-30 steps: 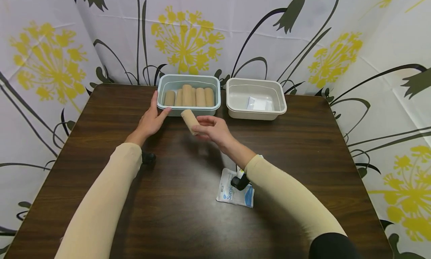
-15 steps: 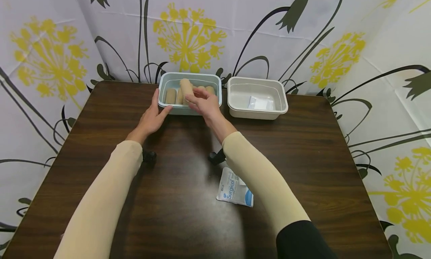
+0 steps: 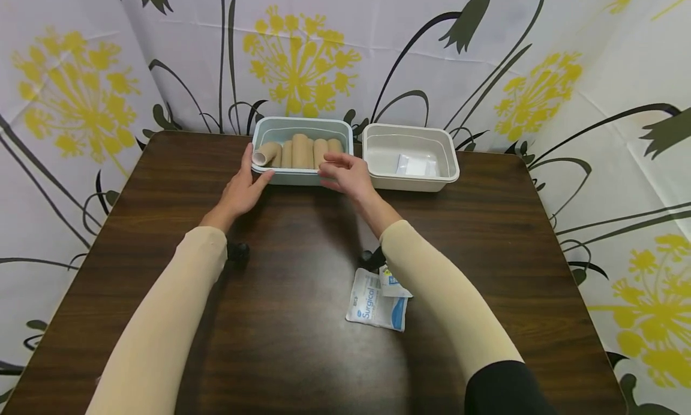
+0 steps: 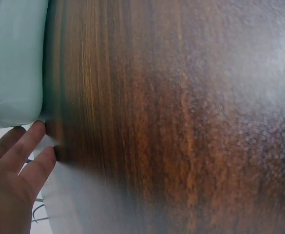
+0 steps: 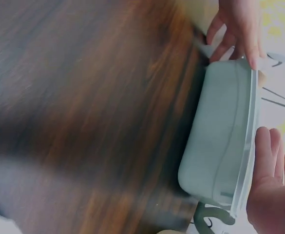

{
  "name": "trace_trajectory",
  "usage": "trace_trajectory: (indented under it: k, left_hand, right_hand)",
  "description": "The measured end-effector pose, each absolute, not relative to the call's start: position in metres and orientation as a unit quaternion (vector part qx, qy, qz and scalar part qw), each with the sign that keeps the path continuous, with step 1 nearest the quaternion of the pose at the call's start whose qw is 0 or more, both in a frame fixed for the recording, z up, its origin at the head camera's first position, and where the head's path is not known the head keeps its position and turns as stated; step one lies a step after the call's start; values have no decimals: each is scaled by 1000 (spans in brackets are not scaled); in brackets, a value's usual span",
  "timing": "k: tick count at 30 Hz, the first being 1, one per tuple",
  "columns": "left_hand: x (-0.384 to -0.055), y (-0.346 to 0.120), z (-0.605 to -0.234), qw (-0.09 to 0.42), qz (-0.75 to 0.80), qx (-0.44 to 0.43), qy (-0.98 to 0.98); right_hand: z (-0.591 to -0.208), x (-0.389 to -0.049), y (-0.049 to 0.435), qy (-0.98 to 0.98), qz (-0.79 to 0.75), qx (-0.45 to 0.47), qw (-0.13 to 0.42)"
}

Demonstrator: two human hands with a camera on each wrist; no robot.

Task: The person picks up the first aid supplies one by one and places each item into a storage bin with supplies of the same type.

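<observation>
A pale blue-green plastic tub [image 3: 302, 178] at the back of the table holds several tan rolls [image 3: 300, 151], which look like rolled bandages. The leftmost roll [image 3: 266, 154] lies tilted on top, its round, hollow-looking end facing the front left. My left hand [image 3: 240, 190] touches the tub's left end with nearly straight fingers, its thumb at the front rim. In the left wrist view its fingertips [image 4: 37, 127] meet the tub's lower corner. My right hand [image 3: 348, 175] hovers at the tub's front right rim, fingers loosely bent and holding nothing.
Right of the tub stands a cream tub [image 3: 412, 181] with a small clear-and-white packet [image 3: 415, 165] inside. Nearer the front lies a white and blue packet [image 3: 372, 307] marked "Surgical", with a smaller packet [image 3: 393, 285] on it. A floral curtain [image 3: 345, 55] hangs behind the table.
My right hand carried a tan roll over the blue-green tub, let go of it at the left end, and drew back to the right. The left hand stayed at the tub.
</observation>
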State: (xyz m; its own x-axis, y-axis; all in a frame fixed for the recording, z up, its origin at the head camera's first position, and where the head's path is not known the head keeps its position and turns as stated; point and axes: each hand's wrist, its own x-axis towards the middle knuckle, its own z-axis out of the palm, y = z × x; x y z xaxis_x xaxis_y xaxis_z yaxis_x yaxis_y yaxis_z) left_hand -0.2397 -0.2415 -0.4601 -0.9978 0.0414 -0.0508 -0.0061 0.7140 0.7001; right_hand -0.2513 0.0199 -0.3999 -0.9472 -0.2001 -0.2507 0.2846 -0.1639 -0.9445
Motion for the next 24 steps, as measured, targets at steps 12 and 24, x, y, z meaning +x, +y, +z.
trace_trajectory:
  k: [12, 24]
  left_hand:
    - [-238, -237, -457, 36, 378, -4, 925]
    - [-237, -240, -456, 42, 381, -4, 924]
  right_hand:
    - [-413, -230, 30, 691, -701, -46, 170]
    - [-417, -202, 84, 760, -602, -135, 204]
